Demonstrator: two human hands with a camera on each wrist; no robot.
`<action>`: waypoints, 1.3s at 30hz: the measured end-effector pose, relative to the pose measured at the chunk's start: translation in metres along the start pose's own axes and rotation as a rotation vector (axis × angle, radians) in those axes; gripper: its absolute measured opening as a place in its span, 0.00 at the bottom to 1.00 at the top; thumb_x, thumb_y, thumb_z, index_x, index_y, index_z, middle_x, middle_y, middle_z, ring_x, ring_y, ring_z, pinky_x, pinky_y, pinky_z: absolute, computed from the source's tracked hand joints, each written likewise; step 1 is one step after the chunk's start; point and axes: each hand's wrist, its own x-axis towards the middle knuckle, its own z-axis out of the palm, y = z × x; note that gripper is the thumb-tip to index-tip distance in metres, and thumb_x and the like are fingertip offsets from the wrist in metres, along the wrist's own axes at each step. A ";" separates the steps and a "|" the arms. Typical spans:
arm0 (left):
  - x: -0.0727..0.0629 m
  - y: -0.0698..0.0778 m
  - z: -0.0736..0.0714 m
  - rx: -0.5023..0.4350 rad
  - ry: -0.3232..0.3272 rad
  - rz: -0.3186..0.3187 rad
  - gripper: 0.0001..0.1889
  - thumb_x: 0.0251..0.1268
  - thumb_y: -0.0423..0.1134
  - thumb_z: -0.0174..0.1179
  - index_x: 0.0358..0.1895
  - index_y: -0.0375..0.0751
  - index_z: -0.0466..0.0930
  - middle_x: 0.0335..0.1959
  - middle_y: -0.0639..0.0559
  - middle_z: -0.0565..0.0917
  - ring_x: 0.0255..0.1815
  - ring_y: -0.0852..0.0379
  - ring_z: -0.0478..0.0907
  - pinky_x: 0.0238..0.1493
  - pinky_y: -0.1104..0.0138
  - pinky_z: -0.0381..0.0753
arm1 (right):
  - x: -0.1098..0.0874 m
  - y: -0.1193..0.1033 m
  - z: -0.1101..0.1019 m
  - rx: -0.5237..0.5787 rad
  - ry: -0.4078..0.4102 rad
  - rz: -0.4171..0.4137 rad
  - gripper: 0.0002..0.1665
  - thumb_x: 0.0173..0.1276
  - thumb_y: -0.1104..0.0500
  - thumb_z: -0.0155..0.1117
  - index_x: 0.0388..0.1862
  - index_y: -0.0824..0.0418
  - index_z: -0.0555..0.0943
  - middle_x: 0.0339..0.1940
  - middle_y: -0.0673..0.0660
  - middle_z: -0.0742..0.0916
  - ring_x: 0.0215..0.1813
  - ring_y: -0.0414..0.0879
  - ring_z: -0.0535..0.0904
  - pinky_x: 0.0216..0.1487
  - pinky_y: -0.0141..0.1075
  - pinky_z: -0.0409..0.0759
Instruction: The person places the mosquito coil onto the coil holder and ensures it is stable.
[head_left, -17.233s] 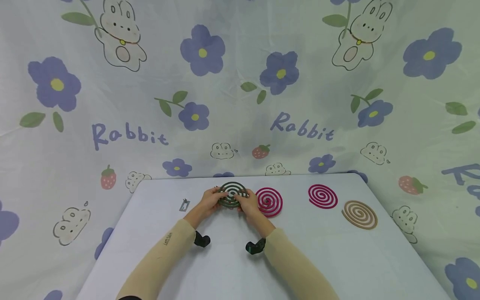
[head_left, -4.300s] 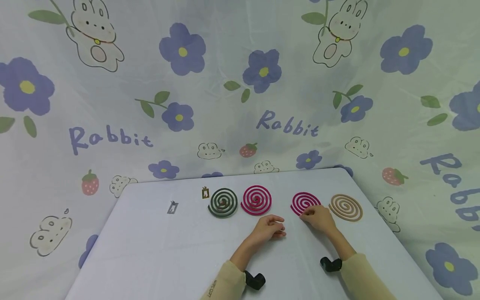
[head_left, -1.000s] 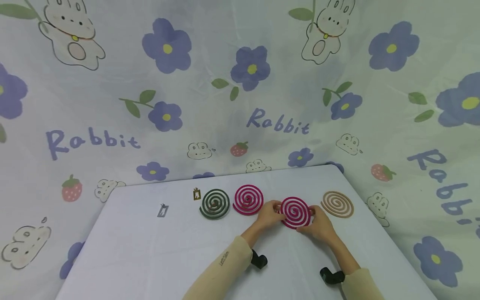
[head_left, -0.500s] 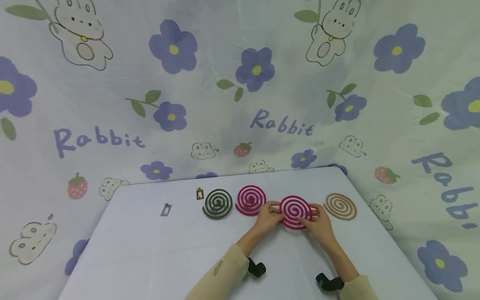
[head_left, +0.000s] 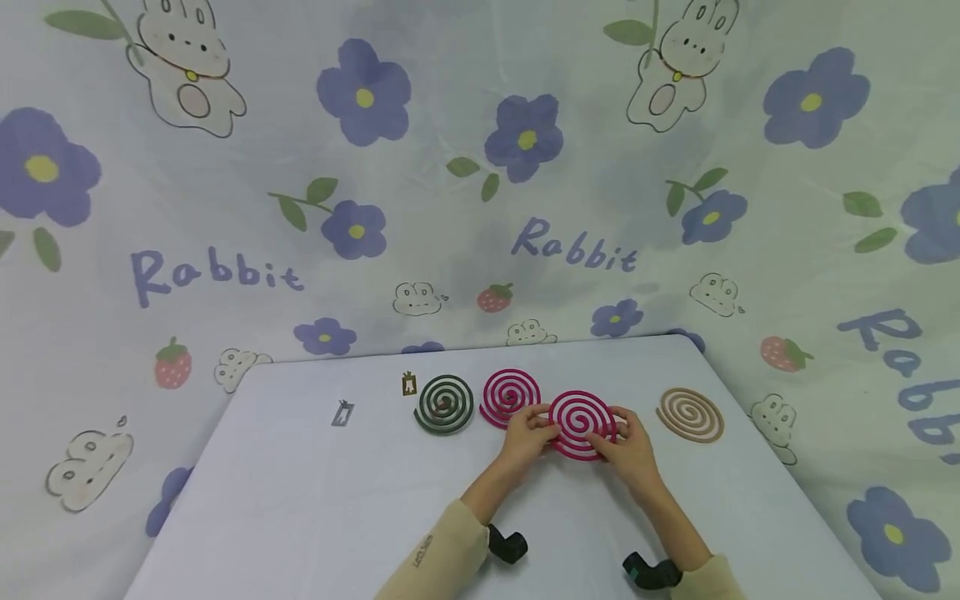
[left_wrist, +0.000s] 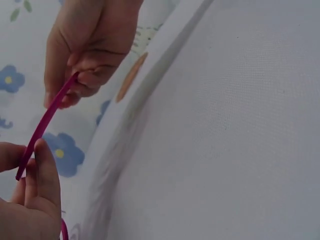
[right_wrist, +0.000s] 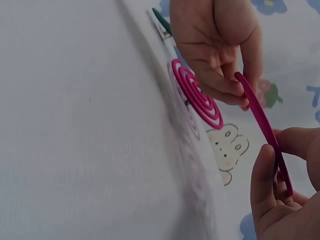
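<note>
Both hands hold a pink mosquito coil (head_left: pixel 580 422) up off the table, tilted with its flat face toward the head camera. My left hand (head_left: pixel 525 437) pinches its left edge between thumb and fingers. My right hand (head_left: pixel 630 454) grips the right edge, thumb across the front face and fingers behind. Seen from the left wrist, the coil (left_wrist: pixel 47 116) is nearly edge-on between both hands. Just left of it is a second pink coil (head_left: pixel 511 397), partly behind my left fingers; the right wrist view shows this coil (right_wrist: pixel 200 97) raised above the tabletop.
A dark green coil (head_left: pixel 444 406) is farther left. Two small flat metal stands, one gold (head_left: pixel 408 384) and one silver (head_left: pixel 342 413), lie at the back left. A tan coil (head_left: pixel 691 415) lies on the white table (head_left: pixel 337 500) at right. A printed curtain hangs behind.
Earlier both hands held the green coil, which now stands left. Later my right hand took the pink coil from the table; both hands now hold it, shifted slightly left over the last half second.
</note>
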 end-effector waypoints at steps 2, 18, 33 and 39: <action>-0.001 0.001 -0.003 -0.023 0.006 -0.012 0.21 0.62 0.28 0.63 0.58 0.32 0.74 0.33 0.49 0.80 0.31 0.58 0.80 0.35 0.65 0.84 | -0.001 -0.001 0.003 0.013 -0.002 -0.002 0.39 0.61 0.64 0.72 0.66 0.65 0.62 0.47 0.68 0.82 0.38 0.44 0.83 0.35 0.33 0.83; -0.014 0.007 -0.036 -0.178 -0.006 -0.059 0.21 0.65 0.31 0.62 0.59 0.27 0.72 0.41 0.48 0.81 0.37 0.60 0.79 0.38 0.69 0.82 | -0.007 -0.012 0.033 0.082 -0.086 0.010 0.33 0.62 0.60 0.72 0.62 0.69 0.68 0.53 0.68 0.82 0.40 0.49 0.83 0.33 0.35 0.83; -0.030 0.005 -0.071 -0.219 -0.001 -0.062 0.20 0.67 0.30 0.60 0.59 0.26 0.70 0.35 0.53 0.81 0.33 0.63 0.78 0.37 0.71 0.79 | -0.005 -0.011 0.068 0.127 -0.147 0.029 0.27 0.61 0.62 0.72 0.56 0.68 0.74 0.44 0.62 0.86 0.34 0.49 0.83 0.28 0.36 0.83; -0.035 0.006 -0.084 -0.179 0.013 -0.070 0.22 0.66 0.31 0.61 0.61 0.27 0.69 0.37 0.52 0.81 0.34 0.63 0.78 0.36 0.72 0.79 | -0.009 -0.014 0.079 0.108 -0.185 0.026 0.24 0.62 0.60 0.72 0.53 0.69 0.75 0.39 0.60 0.86 0.33 0.48 0.81 0.28 0.36 0.82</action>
